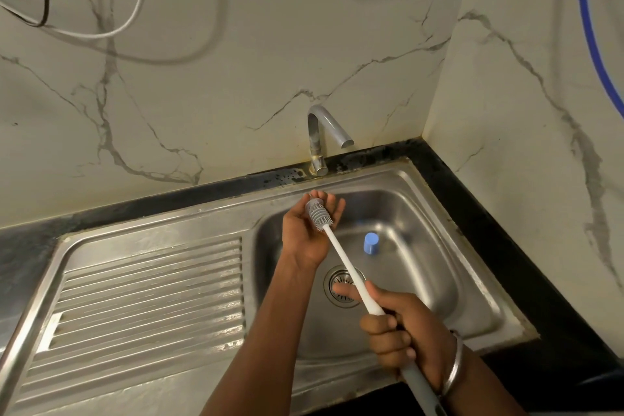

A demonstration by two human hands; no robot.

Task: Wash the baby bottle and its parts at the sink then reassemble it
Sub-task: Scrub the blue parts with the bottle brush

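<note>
My right hand (401,331) grips the white handle of a long bottle brush (344,263) over the sink basin. The brush's grey silicone bristle head (319,214) lies in the palm of my left hand (305,230), whose fingers are loosely cupped under it, near the basin's back wall. A small blue bottle cap (371,243) stands on the basin floor to the right of the brush. The bottle itself is not in view.
The steel sink (472,263) has a drain strainer (341,287) at its middle and a ribbed drainboard (152,297) to the left. A grey tap (324,132) stands at the back, no water running. Black counter edging runs along the right; cables hang on the marble wall.
</note>
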